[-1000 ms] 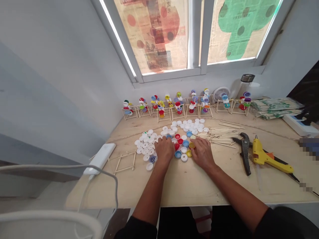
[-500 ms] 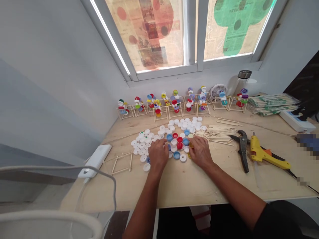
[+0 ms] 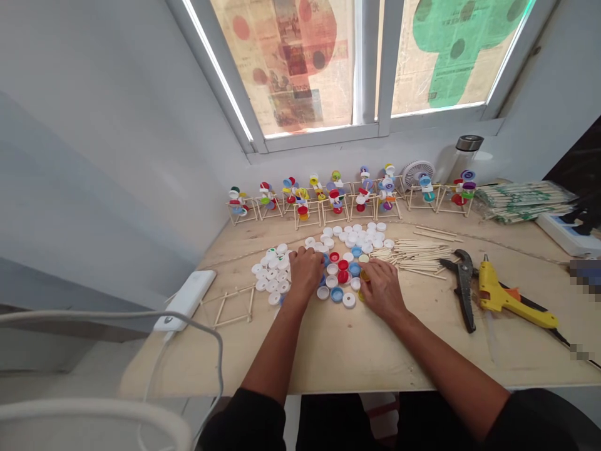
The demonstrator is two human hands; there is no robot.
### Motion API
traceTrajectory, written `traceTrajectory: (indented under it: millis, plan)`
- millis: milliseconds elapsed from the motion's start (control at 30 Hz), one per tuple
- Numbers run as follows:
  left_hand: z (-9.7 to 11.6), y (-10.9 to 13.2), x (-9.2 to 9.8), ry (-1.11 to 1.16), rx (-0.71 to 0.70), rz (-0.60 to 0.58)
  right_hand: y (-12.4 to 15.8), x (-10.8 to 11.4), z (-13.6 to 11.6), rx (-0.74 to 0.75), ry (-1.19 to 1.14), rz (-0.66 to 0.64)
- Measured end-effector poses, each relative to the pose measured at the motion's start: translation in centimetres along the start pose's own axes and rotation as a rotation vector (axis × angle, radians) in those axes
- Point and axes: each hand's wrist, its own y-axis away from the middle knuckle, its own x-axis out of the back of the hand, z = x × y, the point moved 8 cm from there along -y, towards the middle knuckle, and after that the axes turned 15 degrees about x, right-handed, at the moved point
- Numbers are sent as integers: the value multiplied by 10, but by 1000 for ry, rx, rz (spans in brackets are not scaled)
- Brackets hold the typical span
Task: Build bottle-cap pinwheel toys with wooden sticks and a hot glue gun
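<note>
My left hand point(image 3: 306, 274) rests low over the loose bottle caps, fingers bent down and somewhat apart. Its fingertips are partly hidden, and no cap shows in its grasp. My right hand point(image 3: 384, 289) lies at the right side of the coloured caps, fingers loosely spread and touching a yellow cap point(image 3: 365, 275). Between the hands are red caps point(image 3: 342, 276), blue caps point(image 3: 337, 294) and white caps point(image 3: 349, 300). A heap of white caps point(image 3: 271, 274) spreads left of my left hand, and another white group point(image 3: 361, 237) lies beyond both hands.
Thin wooden sticks point(image 3: 417, 255) lie right of the caps, near black-handled pliers point(image 3: 464, 291) and a yellow glue gun point(image 3: 516, 304). Stick frames with cap wheels point(image 3: 335, 203) line the back. A stick frame point(image 3: 228, 307) and white power strip point(image 3: 185, 302) sit left.
My left hand has moved slightly away from my body over the caps, its fingers more bent. My right hand stays nearly in place. The whole view has shifted a little.
</note>
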Motion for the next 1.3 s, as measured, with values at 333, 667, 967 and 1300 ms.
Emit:
traceTrajectory:
  millis: [333, 667, 967, 1300]
  plan:
    - [-6, 23, 8, 81, 24, -19, 1, -2, 1, -6, -13, -1]
    - [2, 31, 2, 122, 2, -58, 2, -1, 1, -5, -6, 0]
    - [-34, 79, 9, 60, 138, -57, 1, 0, 0, 1, -11, -1]
    - [-10, 73, -9, 18, 159, -5, -1, 6, -3, 21, 7, 28]
